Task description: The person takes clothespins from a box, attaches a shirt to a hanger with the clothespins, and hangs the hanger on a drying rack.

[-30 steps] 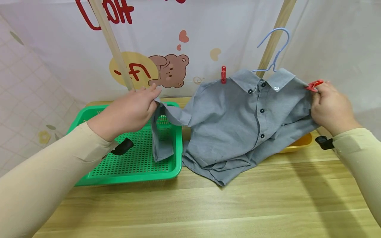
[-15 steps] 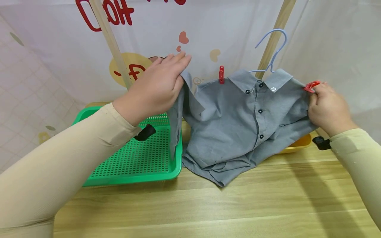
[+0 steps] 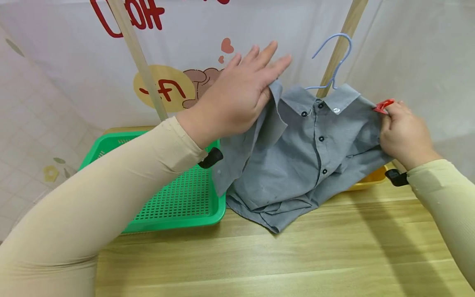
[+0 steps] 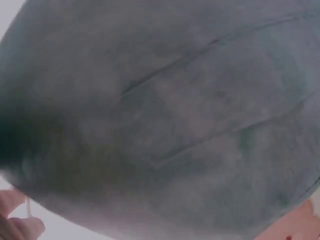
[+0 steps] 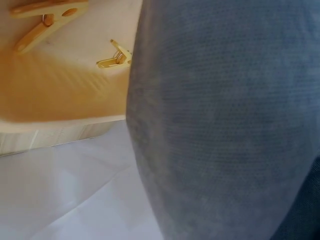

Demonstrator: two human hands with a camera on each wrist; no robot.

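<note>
A grey button-up shirt (image 3: pixel 297 156) hangs on a light-blue hanger (image 3: pixel 343 37), its lower part bunched on the table. My left hand (image 3: pixel 237 97) pinches the shirt's sleeve at the left, fingers stretched up and thumb mostly hidden. At the other shoulder my right hand (image 3: pixel 406 136) grips the shirt beside a red clothespin (image 3: pixel 384 106). Whether that hand also holds the clothespin is hard to tell. Grey cloth (image 4: pixel 200 100) fills most of the left wrist view, and shirt fabric (image 5: pixel 225 110) covers the right side of the right wrist view.
A green perforated basket (image 3: pixel 174 225) stands at the left, under my left forearm. Behind the shirt is a yellow container (image 3: pixel 375 179); yellow clips (image 5: pixel 45 22) lie inside it. Two wooden poles (image 3: pixel 137 57) rise before a printed white cloth. The wooden table (image 3: pixel 259 264) extends in front.
My left hand has lifted the sleeve up and to the right, out of the green basket, and now covers the second red clothespin. My right hand has barely moved.
</note>
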